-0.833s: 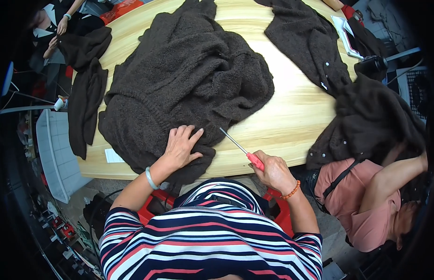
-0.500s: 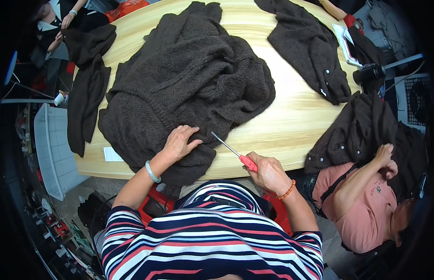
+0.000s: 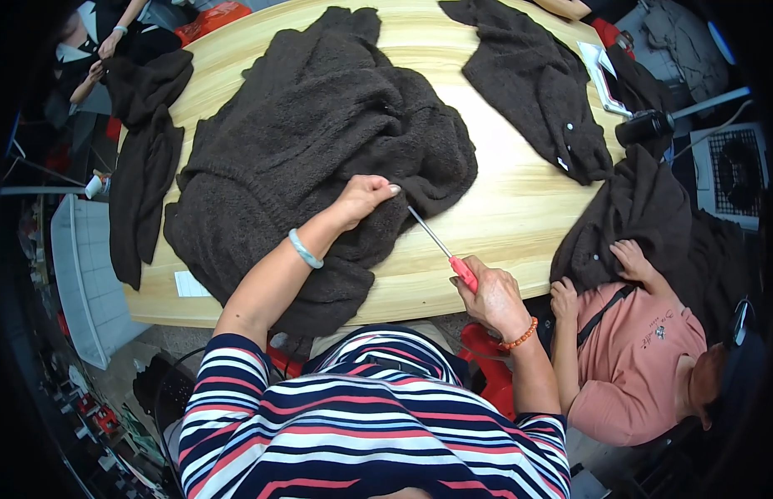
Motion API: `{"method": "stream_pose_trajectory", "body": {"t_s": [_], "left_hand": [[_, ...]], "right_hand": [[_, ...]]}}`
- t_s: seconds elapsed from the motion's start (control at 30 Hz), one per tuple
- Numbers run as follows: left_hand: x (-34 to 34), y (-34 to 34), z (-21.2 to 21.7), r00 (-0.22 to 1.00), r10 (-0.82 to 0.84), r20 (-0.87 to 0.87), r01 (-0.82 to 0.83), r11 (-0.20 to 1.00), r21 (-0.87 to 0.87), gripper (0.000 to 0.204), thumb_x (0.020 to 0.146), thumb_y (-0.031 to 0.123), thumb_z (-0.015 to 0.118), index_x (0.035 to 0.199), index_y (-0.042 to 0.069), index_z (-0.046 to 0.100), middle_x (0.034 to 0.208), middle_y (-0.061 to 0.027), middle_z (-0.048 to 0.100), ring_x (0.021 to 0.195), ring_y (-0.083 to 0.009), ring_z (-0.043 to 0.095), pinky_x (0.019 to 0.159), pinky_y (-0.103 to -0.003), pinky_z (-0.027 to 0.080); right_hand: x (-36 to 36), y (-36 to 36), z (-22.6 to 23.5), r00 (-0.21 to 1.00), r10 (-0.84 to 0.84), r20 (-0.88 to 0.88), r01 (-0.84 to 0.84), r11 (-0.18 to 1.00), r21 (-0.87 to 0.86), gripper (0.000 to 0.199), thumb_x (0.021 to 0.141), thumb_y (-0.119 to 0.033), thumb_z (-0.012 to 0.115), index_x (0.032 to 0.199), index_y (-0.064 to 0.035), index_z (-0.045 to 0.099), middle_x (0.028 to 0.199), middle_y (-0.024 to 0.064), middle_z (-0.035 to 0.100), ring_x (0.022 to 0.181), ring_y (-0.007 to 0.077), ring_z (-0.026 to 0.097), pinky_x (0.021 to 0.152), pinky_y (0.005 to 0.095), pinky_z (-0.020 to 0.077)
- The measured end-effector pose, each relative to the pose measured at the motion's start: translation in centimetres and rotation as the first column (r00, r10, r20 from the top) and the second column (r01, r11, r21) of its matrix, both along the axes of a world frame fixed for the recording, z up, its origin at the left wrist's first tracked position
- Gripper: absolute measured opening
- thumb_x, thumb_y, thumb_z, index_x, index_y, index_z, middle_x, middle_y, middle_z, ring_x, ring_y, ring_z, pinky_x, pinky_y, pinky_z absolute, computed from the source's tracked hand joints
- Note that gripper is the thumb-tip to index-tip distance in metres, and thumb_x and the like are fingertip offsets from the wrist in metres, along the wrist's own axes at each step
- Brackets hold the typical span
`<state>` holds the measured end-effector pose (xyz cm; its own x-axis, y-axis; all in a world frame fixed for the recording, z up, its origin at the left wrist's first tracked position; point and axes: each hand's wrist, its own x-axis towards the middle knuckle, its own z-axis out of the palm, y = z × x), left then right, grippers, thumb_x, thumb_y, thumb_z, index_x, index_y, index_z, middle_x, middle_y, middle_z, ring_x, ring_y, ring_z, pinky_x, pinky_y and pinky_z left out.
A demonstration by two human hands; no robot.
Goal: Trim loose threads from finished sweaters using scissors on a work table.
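Note:
A large dark brown knit garment (image 3: 303, 125) lies bunched on the table before me. Over its right side, my left hand (image 3: 364, 201) is closed in a pinch on the knit, thumb and forefinger pressed together. My right hand (image 3: 495, 301) grips the red handle of a screwdriver-like tool (image 3: 432, 233) with a thin metal shaft. That shaft points up and left, its tip beside the garment's right edge, just right of my left fingertips. The exact shape of the tip is too small to tell.
Other dark knits hang over the left edge (image 3: 143, 191) of the table and lie at the far right (image 3: 528, 83). A co-worker in pink (image 3: 636, 358) handles another knit (image 3: 628, 224) on my right. A white tablet-like device (image 3: 604, 79) and a white paper (image 3: 189, 284) lie near the edges.
My left hand has moved up and right, from resting with fingers spread to pinching the knit. The tool in my right hand has shifted slightly right and up. The co-worker's hands have lowered.

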<state>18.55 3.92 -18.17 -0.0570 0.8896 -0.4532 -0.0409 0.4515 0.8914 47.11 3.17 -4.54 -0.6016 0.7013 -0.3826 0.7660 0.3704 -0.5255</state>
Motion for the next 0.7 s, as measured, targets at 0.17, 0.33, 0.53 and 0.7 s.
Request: {"method": "stream_pose_trajectory", "body": {"t_s": [0.17, 0.33, 0.53, 0.7], "left_hand": [[0.5, -0.7, 0.2, 0.867, 0.075, 0.493, 0.066, 0.963, -0.263, 0.013, 0.096, 0.020, 0.062, 0.091, 0.009, 0.065, 0.086, 0.0007, 0.065, 0.069, -0.0099, 0.060, 0.062, -0.028, 0.052], [0.8, -1.4, 1.2, 0.821, 0.178, 0.542, 0.010, 0.946, -0.325, 0.015, 0.097, 0.021, 0.059, 0.101, 0.007, 0.064, 0.091, -0.0024, 0.068, 0.078, -0.0124, 0.065, 0.067, -0.031, 0.055], [0.0, -8.1, 4.9, 0.595, -0.235, -0.769, 0.502, 0.856, 0.127, 0.057, 0.080, 0.030, 0.074, 0.126, 0.003, 0.055, 0.115, -0.0197, 0.059, 0.109, -0.0332, 0.056, 0.092, -0.043, 0.043], [-4.7, -12.8, 6.0, -0.027, -0.173, -0.985, 0.673, 0.725, -0.145, 0.059, 0.077, 0.014, 0.068, 0.132, 0.003, 0.050, 0.134, -0.0194, 0.047, 0.123, -0.0345, 0.045, 0.103, -0.045, 0.036]], "right_hand": [[0.0, -0.5, 1.0, 0.993, 0.013, 0.118, -0.006, 0.998, -0.057, 0.023, 0.087, -0.026, 0.064, 0.099, -0.0066, 0.060, 0.068, 0.0218, 0.063, 0.069, 0.0413, 0.064, 0.067, 0.0487, 0.0510], [0.2, -0.7, 0.3, 0.995, 0.018, 0.093, -0.012, 0.997, -0.071, 0.024, 0.087, -0.026, 0.064, 0.099, -0.0065, 0.060, 0.067, 0.0219, 0.063, 0.068, 0.0408, 0.064, 0.068, 0.0493, 0.0514], [1.3, -0.8, -0.5, 0.999, -0.046, 0.017, 0.047, 0.998, -0.051, 0.021, 0.087, -0.020, 0.064, 0.101, -0.0059, 0.058, 0.070, 0.0209, 0.063, 0.070, 0.0403, 0.064, 0.068, 0.0470, 0.0509], [0.7, -1.1, -0.8, 1.000, -0.003, -0.024, 0.001, 0.997, -0.079, 0.020, 0.086, -0.018, 0.065, 0.100, -0.0060, 0.057, 0.072, 0.0204, 0.063, 0.071, 0.0398, 0.064, 0.068, 0.0461, 0.0506]]}}
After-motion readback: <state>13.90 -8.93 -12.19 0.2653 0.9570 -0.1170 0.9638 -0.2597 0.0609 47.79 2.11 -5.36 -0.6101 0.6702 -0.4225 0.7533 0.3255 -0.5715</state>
